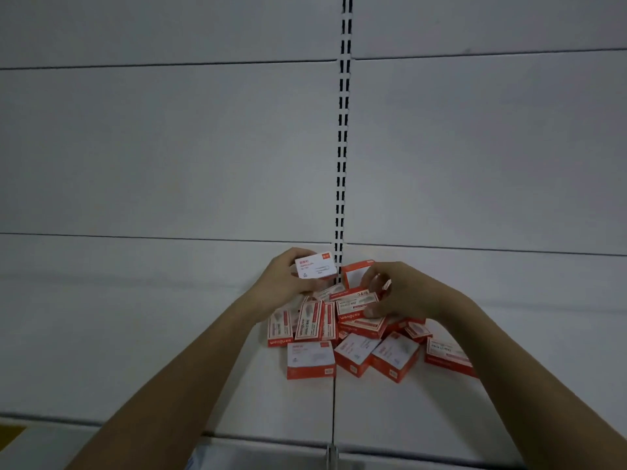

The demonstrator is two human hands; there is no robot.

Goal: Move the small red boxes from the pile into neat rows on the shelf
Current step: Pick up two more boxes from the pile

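A pile of several small red-and-white boxes lies jumbled on the white shelf, against the back panel. My left hand grips one small red box lifted just above the pile's far left, its white face towards me. My right hand is over the pile's far side with curled fingers; its thumb and fingers close around a box on top of the heap. Both forearms reach in from below.
A slotted vertical upright runs up the white back panel directly behind the pile. A seam splits the shelf under the pile. The shelf's front edge runs along the bottom. Bare shelf surface stretches left and right.
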